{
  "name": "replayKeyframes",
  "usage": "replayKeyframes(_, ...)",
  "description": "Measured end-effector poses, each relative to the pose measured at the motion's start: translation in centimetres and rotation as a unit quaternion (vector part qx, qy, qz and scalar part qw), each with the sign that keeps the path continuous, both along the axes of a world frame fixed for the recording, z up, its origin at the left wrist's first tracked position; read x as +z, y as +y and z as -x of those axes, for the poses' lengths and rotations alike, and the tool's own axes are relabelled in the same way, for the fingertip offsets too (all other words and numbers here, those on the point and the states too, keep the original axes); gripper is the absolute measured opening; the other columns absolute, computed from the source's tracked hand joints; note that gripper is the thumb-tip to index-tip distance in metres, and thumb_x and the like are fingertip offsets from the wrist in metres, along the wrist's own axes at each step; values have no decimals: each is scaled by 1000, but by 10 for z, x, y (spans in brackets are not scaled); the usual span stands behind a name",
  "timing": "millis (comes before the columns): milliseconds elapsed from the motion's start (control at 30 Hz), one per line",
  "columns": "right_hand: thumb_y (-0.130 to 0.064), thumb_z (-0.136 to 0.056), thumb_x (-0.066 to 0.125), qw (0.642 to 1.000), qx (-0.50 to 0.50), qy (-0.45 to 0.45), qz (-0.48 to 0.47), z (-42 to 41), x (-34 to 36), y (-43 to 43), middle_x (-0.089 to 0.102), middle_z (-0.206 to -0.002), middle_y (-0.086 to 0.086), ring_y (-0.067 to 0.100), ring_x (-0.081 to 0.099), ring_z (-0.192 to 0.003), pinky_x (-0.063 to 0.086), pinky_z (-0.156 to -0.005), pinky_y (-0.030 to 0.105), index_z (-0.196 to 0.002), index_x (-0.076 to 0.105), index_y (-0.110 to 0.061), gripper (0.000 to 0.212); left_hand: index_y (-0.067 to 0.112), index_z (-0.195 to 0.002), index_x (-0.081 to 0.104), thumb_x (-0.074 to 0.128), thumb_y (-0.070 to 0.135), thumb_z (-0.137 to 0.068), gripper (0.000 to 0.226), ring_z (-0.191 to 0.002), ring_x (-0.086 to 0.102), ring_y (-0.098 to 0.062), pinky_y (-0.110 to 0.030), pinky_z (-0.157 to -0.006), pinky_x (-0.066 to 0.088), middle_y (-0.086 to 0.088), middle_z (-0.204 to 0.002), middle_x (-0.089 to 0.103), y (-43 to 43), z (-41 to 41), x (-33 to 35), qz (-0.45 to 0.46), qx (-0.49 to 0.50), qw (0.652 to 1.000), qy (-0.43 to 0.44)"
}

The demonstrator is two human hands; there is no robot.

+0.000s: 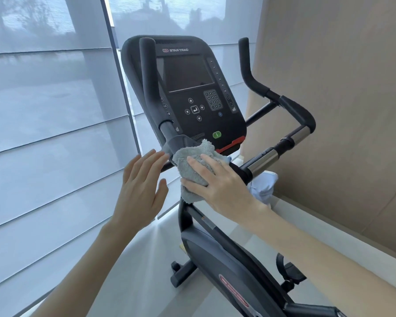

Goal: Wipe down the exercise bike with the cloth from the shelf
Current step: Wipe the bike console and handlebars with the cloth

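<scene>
One cloth (193, 167) is pressed onto one exercise bike (188, 74) by the flat-fingered right hand (224, 186); the left hand (140, 186) is held spread; the bike's rear is cropped.

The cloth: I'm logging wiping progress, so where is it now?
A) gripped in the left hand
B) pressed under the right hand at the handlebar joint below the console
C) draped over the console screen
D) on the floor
B: the right hand presses the cloth onto the handlebar; the left hand holds nothing.
</scene>
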State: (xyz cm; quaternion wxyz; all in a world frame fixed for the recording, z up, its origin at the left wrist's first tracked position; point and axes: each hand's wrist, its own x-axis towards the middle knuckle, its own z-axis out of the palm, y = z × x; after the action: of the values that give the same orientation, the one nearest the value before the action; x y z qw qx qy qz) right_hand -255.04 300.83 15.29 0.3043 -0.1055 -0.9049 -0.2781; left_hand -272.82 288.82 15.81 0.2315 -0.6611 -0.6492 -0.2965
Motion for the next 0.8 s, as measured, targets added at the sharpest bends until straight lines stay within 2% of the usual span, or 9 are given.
replayKeyframes(200,-9,-90,48,999,44,9,2,-47,-18,17,56,-131,14,33,54,-119,37,-105,43,-123,63,-25,39,4,-135,48,34,17,-94,45,-131,43,-25,-48,-113,25,-9,-139,49,7,-17,2,23,-33,999,29)
replayKeyframes(300,1,-84,43,989,65,35,128,-71,-20,14,55,-130,17,31,49,-123,40,-105,42,-118,67,-18,46,4,-133,50,33,18,-94,45,-131,44,-26,-50,-111,27,-8,-138,50,8,-21,5,36,-41,998,44)
replayKeyframes(367,5,-79,43,947,78,112,291,-83,-13,13,53,-130,15,22,44,-125,43,-103,41,-118,66,-15,49,4,-131,53,34,18,-94,44,-130,46,-26,-52,-110,28,-8,-136,53,9,-23,5,45,-42,997,55)
replayKeyframes(433,7,-79,50,869,82,220,435,-87,4,18,50,-131,4,12,45,-123,47,-99,38,-121,62,-21,52,4,-129,56,35,19,-94,43,-129,47,-27,-52,-110,28,-7,-134,55,10,-22,5,49,-43,996,60)
replayKeyframes(467,4,-82,54,832,90,259,482,-85,15,21,50,-131,-3,8,46,-121,47,-97,35,-121,61,-24,48,3,-128,56,35,20,-94,43,-128,48,-27,-52,-110,29,-7,-133,57,11,-22,5,47,-44,996,57)
replayKeyframes(533,-13,-87,59,793,108,287,526,-68,41,27,52,-127,-9,5,49,-118,43,-97,26,-118,61,-30,35,3,-127,57,35,19,-94,43,-127,49,-27,-51,-110,28,-6,-131,58,12,-23,5,40,-50,997,50)
replayKeyframes(600,-27,-89,58,777,106,260,563,-36,61,32,56,-125,-10,2,51,-115,39,-99,23,-114,62,-32,26,3,-126,57,35,19,-94,43,-128,48,-27,-50,-111,28,-7,-130,58,12,-22,5,30,-58,997,42)
replayKeyframes(667,-33,-93,54,775,76,185,599,-1,71,37,58,-121,-9,4,52,-112,39,-99,27,-118,59,-29,26,3,-128,56,34,18,-94,43,-129,46,-27,-48,-112,27,-8,-132,56,12,-21,4,18,-64,997,31)
replayKeyframes(800,-42,-97,44,805,1,13,594,36,65,45,54,-127,0,18,50,-118,37,-103,35,-136,45,-32,40,3,-129,53,36,15,-93,42,-130,42,-26,-46,-112,26,-9,-134,54,8,-14,4,-13,-63,998,6)
